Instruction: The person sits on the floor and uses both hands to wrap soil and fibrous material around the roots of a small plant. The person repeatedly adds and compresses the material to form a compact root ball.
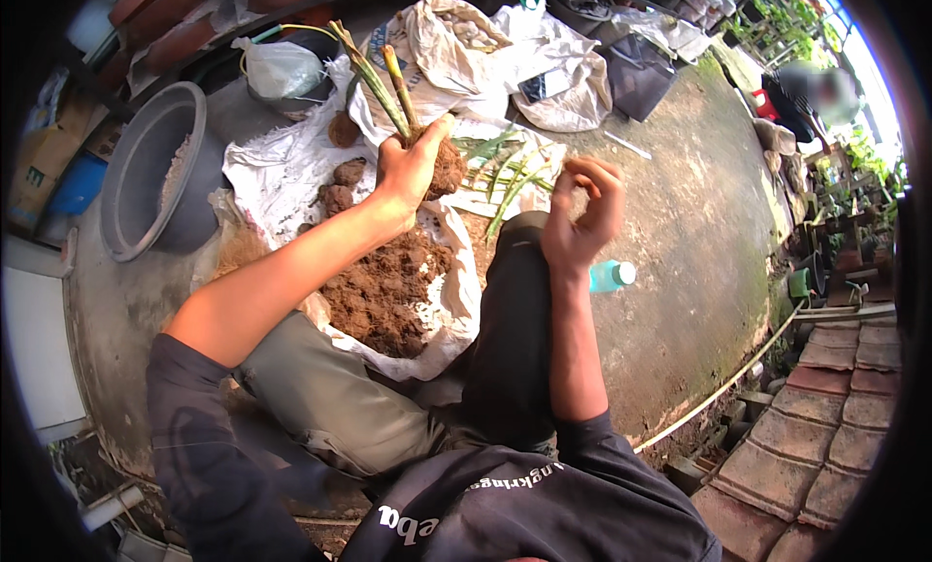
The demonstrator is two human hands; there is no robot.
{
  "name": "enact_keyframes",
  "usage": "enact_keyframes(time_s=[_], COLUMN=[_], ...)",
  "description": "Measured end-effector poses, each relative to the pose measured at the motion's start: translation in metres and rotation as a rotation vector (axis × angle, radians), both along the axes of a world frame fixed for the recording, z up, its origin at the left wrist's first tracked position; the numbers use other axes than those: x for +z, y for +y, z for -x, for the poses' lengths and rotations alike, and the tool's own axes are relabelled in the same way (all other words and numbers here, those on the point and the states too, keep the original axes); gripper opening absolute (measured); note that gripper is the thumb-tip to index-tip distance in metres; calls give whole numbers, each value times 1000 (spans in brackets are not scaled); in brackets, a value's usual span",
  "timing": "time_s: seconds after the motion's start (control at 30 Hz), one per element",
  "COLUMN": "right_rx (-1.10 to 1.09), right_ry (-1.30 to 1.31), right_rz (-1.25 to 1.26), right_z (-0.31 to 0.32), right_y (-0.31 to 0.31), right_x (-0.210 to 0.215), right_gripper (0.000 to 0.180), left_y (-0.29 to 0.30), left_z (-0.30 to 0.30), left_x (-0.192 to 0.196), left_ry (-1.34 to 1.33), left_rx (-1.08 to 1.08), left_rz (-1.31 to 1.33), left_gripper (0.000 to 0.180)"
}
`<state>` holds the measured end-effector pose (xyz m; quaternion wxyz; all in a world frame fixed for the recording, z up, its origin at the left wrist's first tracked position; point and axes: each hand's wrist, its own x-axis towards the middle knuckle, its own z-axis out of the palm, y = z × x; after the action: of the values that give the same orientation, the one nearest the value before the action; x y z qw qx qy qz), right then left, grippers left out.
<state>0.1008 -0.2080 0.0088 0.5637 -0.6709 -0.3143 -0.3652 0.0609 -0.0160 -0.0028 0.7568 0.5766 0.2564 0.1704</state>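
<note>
A dark shirt (544, 509) with pale lettering fills the bottom of the view, and above it the person's bent knees, one in olive trousers (330, 397), the other in black. The person sits on a rounded concrete floor (680, 271), greened with moss on the far side.

The left hand (408, 169) is raised over the lap, its grip closed round the base of a plant cutting (383, 86), just where the stalks meet a brown root ball (447, 169). The root ball bulges out to the right of the fingers, touching the palm. The stalks, green and tan and cut off blunt at the top, run up and slightly to the left, away from the person, so the long axis is close to upright in the view with the roots at the lower end.

The right hand (582, 213) hovers just beside it, near but not touching, over the black knee. Its fingers are curled in loosely; it looks blurred, and I cannot tell whether anything is pinched in its grip.

Below the left hand a white sack (282, 169) is spread on the floor, carrying a heap of brown soil (388, 290). Loose green leaves (505, 174) lie past the hands. A grey basin (146, 174) stands to the left, a small turquoise bottle (610, 276) lies to the right, and crumpled white bags (505, 57) are piled farther back.
</note>
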Motion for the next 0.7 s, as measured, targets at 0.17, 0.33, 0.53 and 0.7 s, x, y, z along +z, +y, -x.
enact_keyframes(time_s=[0.17, 0.33, 0.53, 0.7], right_rx=[-41, -56, 17, 134], right_ry=[100, 248, 470, 793], right_rz=[-127, -252, -211, -390], right_z=[9, 1, -103, -149], right_y=[-17, -26, 7, 4], right_x=[-6, -25, -29, -66], right_gripper=[17, 13, 20, 26], left_y=[13, 21, 31, 42], left_z=[13, 11, 10, -2], left_x=[7, -5, -26, -63], left_ry=[78, 160, 122, 168], left_rx=[-15, 24, -27, -113], left_rz=[-16, -68, -15, -55], left_gripper=[53, 57, 56, 53])
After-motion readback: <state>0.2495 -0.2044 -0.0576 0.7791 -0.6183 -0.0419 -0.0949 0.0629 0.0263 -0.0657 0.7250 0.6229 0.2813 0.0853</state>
